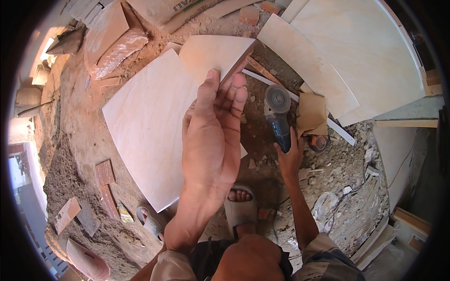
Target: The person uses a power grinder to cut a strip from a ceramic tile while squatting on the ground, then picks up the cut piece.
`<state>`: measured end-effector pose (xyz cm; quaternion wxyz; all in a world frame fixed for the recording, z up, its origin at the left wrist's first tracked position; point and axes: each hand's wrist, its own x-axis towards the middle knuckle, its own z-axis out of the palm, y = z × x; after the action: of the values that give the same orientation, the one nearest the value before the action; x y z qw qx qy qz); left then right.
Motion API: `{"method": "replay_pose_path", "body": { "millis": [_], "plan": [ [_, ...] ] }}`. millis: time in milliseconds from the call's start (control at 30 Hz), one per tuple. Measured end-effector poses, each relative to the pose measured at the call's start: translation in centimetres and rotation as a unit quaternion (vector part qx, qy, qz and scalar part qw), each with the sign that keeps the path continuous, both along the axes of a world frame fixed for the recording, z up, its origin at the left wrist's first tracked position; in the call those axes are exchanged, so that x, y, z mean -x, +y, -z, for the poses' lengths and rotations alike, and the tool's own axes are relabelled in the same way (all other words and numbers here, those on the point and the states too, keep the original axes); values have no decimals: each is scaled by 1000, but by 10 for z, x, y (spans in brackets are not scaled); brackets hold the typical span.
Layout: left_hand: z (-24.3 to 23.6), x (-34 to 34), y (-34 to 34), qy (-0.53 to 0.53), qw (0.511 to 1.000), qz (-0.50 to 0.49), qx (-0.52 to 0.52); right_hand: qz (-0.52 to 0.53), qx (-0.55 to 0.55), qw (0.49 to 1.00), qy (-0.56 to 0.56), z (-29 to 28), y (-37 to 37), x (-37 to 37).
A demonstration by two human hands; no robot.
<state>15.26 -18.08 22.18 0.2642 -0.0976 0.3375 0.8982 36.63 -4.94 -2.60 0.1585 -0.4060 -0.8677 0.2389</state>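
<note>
My left hand (208,126) is raised close in front of me, thumb on top and fingers under the edge of a cut piece of beige tile (213,54). Below and behind it, a large pale marbled tile (145,122) lies on the ground, partly hidden by my hand and forearm. Lower down on the right, my right hand (291,154) is closed around the body of a dark angle grinder (277,119). The grinder's round grey disc is turned upward and away from me. Whether the disc is spinning cannot be made out.
More large beige tiles (361,51) lie at the far right. A brown cardboard scrap (311,112), a long white strip (340,131) and an orange-black tape measure (318,142) are near the grinder. Rubble and a cable cover the right ground; tile offcuts (68,214) lie left. My sandalled feet (240,206) are close.
</note>
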Motion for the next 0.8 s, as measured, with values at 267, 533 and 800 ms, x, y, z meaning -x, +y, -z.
{"method": "replay_pose_path", "body": {
  "millis": [267, 533, 800],
  "plan": [
    [-1, -1, 12, 36, 999, -15, 14, -2, -48, 999, -22, 5, 7, 30],
    [-17, 17, 23, 104, 994, 13, -25, -56, 35, 998, -14, -4, 26, 32],
    [-11, -3, 36, 136, 989, 57, 20, 23, 81, 994, 64, -80, 31, 29]
  ]
}}
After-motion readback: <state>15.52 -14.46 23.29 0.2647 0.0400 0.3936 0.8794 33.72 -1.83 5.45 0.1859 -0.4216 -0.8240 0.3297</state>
